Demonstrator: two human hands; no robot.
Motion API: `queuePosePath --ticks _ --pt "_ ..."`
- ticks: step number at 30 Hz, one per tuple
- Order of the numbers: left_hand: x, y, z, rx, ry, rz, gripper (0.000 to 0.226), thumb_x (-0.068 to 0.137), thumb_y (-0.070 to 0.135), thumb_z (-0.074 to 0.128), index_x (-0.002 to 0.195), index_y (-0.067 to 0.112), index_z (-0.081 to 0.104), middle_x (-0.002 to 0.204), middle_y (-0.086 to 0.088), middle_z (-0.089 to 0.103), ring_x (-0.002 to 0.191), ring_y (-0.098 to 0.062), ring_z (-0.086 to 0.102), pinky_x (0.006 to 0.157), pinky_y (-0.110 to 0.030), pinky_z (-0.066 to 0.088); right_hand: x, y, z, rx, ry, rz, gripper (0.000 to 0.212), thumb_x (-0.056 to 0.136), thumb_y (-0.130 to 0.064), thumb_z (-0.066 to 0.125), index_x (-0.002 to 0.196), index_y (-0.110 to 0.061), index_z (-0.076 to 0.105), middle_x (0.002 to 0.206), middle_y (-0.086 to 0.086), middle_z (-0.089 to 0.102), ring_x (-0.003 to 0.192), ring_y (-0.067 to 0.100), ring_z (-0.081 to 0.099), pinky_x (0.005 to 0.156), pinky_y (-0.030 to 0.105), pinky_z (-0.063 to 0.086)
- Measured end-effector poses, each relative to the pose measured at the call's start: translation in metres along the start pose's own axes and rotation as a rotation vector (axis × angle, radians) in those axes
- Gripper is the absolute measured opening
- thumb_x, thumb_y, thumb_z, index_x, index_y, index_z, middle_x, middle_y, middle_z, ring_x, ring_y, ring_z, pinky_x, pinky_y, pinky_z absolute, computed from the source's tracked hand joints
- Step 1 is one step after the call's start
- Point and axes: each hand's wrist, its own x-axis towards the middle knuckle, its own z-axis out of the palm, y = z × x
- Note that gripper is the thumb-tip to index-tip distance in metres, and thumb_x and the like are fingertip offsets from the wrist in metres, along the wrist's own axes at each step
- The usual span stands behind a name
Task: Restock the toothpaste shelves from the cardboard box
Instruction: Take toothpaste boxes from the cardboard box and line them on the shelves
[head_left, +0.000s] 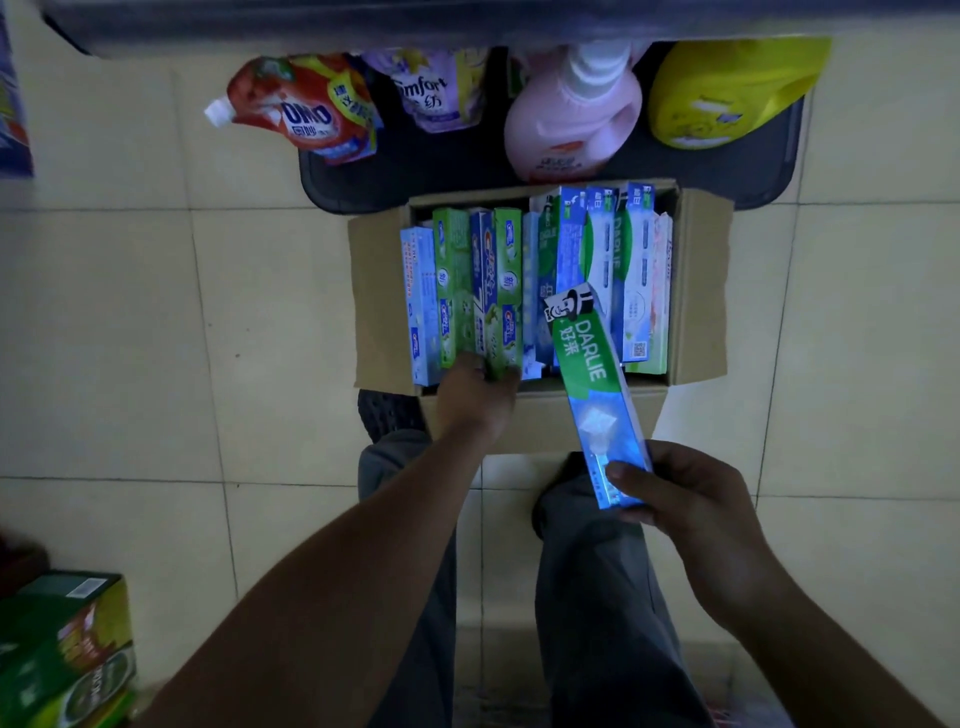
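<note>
Right hand (685, 493) grips Darlie carton (592, 384), left hand (475, 389) seemingly green carton (506, 291), over tiled floor (156, 338).

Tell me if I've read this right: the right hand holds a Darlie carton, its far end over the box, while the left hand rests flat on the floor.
Not quite. In the head view the left hand reaches into the box and seems to grip a green carton, not the floor. The right hand does hold the Darlie carton, far end over the box.
</note>
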Motion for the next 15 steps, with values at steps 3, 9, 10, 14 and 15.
queuePosePath --ticks 3,9,10,14,15 --pt "-0.001 0.015 -0.002 0.008 0.043 0.087 0.043 0.081 0.041 0.079 0.111 0.019 0.056 0.104 0.001 0.063 0.095 -0.024 0.063 0.067 -0.030 0.046 -0.002 0.001 0.003 0.019 0.028 0.006 0.041 0.060 -0.041 0.086 0.097 -0.023 0.080 0.096 0.009 0.078 0.087 0.029 0.075 0.073 0.040 0.060" --pt "-0.009 0.052 0.002 0.229 0.059 0.563 0.072 0.078 0.053 0.069 0.141 0.024 0.051 0.136 -0.001 0.047 0.120 -0.029 0.055 0.090 -0.042 0.050 -0.008 0.003 0.001 0.063 0.056 0.025 0.040 0.063 -0.034 0.081 0.097 -0.014 0.080 0.098 0.011 0.077 0.091 0.032 0.074 0.072 0.039 0.057" --pt "-0.011 0.056 0.003 0.223 0.034 0.571 0.079 0.075 0.061 0.061 0.144 0.024 0.049 0.138 -0.002 0.046 0.122 -0.030 0.054 0.092 -0.042 0.050 -0.009 0.003 -0.001 0.071 0.061 0.024 0.041 0.063 -0.034 0.081 0.098 -0.013 0.079 0.099 0.011 0.077 0.092 0.032 0.074 0.071 0.039 0.057" --pt "-0.016 0.058 0.014 0.128 -0.073 0.465 0.084 0.075 0.057 0.065 0.147 0.018 0.046 0.139 -0.007 0.046 0.122 -0.027 0.054 0.096 -0.041 0.051 -0.013 -0.001 -0.006 0.097 0.075 -0.013 0.039 0.062 -0.034 0.081 0.096 -0.015 0.080 0.097 0.014 0.076 0.088 0.028 0.074 0.067 0.031 0.056" --pt "-0.016 0.057 0.018 0.105 -0.051 0.445 0.073 0.081 0.045 0.072 0.144 0.016 0.049 0.137 -0.009 0.047 0.119 -0.026 0.054 0.094 -0.041 0.052 -0.013 -0.002 -0.007 0.107 0.077 -0.020 0.038 0.062 -0.034 0.081 0.095 -0.016 0.080 0.096 0.014 0.076 0.086 0.027 0.073 0.067 0.031 0.056"
